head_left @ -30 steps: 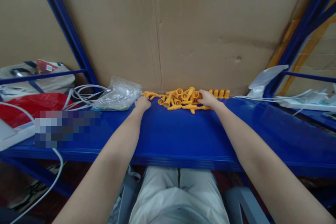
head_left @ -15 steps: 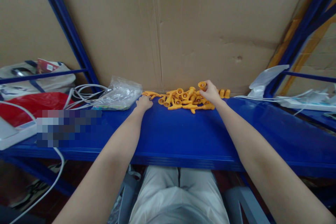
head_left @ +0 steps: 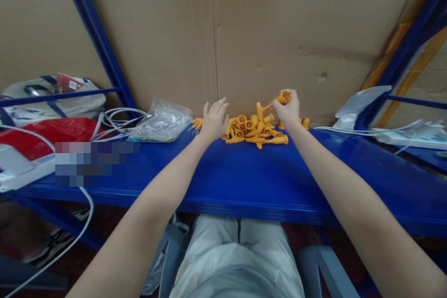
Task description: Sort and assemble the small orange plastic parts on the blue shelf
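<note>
Two hands work over the rear of the blue desk (head_left: 244,177). The right hand (head_left: 289,108) has its fingers clamped on the cup end of a branched orange piece (head_left: 267,107), which is raised with its forked end toward the left, above the pile of orange pieces (head_left: 249,126). The left hand (head_left: 213,122) is at the left end of the pile; its fingers are extended and apart, and contact beneath the palm cannot be determined. The left hand partly covers the pile, with further orange parts (head_left: 197,123) visible just beyond it on the left. The right wrist partly hides a few short orange parts (head_left: 306,123) beside the pile on the right. A cardboard panel (head_left: 279,32) closes off the rear edge, between two blue posts (head_left: 99,46). On the left are a clear plastic bag (head_left: 164,121), looped white cables (head_left: 118,116) and a red item (head_left: 66,131). On the right, a white cable (head_left: 335,129) runs along the rear toward a white power strip (head_left: 408,137), near a translucent plastic sheet (head_left: 361,102).
</note>
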`<control>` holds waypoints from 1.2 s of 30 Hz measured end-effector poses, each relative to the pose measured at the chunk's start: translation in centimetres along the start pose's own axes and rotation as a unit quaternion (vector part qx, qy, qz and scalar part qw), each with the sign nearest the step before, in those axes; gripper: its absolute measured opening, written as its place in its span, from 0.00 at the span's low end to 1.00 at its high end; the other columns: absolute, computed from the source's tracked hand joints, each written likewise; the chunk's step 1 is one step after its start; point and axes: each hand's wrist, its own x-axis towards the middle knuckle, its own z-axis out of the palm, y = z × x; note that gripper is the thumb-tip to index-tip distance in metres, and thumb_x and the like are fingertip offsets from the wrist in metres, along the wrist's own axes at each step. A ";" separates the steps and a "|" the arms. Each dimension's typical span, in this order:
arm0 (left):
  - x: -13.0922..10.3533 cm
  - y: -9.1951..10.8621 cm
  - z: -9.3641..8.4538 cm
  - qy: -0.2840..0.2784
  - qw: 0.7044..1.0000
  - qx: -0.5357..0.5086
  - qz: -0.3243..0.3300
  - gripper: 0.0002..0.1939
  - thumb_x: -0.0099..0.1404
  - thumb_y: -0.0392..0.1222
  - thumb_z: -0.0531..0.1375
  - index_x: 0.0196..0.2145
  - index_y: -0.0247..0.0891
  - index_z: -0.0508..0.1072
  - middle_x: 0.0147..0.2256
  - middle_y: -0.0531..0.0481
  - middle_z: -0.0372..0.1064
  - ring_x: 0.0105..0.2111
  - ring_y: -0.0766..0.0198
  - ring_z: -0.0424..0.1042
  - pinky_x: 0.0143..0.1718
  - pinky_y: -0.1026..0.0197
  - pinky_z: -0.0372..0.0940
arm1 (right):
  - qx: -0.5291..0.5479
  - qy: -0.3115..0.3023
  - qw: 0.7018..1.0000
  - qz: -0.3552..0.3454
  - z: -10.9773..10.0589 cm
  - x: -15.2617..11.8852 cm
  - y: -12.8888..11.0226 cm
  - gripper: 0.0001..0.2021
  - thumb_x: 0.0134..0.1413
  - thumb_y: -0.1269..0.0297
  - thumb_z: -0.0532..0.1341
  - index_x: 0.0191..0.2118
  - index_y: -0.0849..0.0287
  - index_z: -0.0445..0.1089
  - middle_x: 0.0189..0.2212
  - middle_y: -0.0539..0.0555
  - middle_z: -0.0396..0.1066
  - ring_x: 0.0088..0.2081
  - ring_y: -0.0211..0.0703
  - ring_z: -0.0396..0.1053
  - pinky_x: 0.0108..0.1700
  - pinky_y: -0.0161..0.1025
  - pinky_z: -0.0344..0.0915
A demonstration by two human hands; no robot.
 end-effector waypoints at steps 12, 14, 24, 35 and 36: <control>0.2 2.3 1.1 -0.032 0.992 -0.035 0.116 0.17 0.75 0.38 0.47 0.55 0.37 0.69 0.51 0.38 0.76 0.54 0.54 0.72 0.67 0.39 0.51 | 0.283 -0.196 0.935 0.081 3.7 -4.3 -2.4 0.11 0.48 0.67 0.69 0.33 0.54 0.65 0.31 0.46 0.71 0.37 0.38 0.75 0.51 0.46 0.76; 0.3 2.0 1.1 -0.040 0.992 -0.029 0.113 0.15 0.74 0.38 0.48 0.52 0.37 0.70 0.48 0.39 0.77 0.51 0.54 0.73 0.65 0.41 0.54 | 0.284 -0.209 0.931 0.091 3.7 -4.6 -2.7 0.11 0.48 0.68 0.69 0.32 0.55 0.65 0.31 0.46 0.72 0.36 0.38 0.75 0.51 0.45 0.75; 0.3 1.8 0.9 -0.073 0.988 -0.018 0.134 0.14 0.75 0.42 0.47 0.42 0.37 0.71 0.41 0.39 0.75 0.45 0.52 0.72 0.49 0.50 0.62 | 0.187 -0.281 0.940 0.052 2.4 -3.9 -2.3 0.13 0.51 0.59 0.71 0.34 0.56 0.66 0.32 0.49 0.74 0.35 0.39 0.74 0.44 0.41 0.73; 0.3 2.0 0.6 -0.121 0.976 0.023 0.177 0.16 0.74 0.43 0.50 0.42 0.35 0.76 0.40 0.37 0.77 0.45 0.49 0.73 0.48 0.49 0.61 | -0.193 -0.330 0.906 -0.185 0.3 -2.9 -1.6 0.14 0.58 0.58 0.65 0.46 0.59 0.79 0.44 0.57 0.80 0.47 0.51 0.75 0.51 0.43 0.66; 0.3 2.1 0.5 -0.124 0.975 0.025 0.184 0.15 0.73 0.42 0.50 0.42 0.35 0.76 0.39 0.37 0.77 0.45 0.49 0.73 0.48 0.49 0.61 | -0.222 -0.336 0.895 -0.190 0.3 -2.9 -1.7 0.14 0.58 0.59 0.65 0.48 0.58 0.79 0.45 0.58 0.80 0.48 0.52 0.75 0.51 0.43 0.66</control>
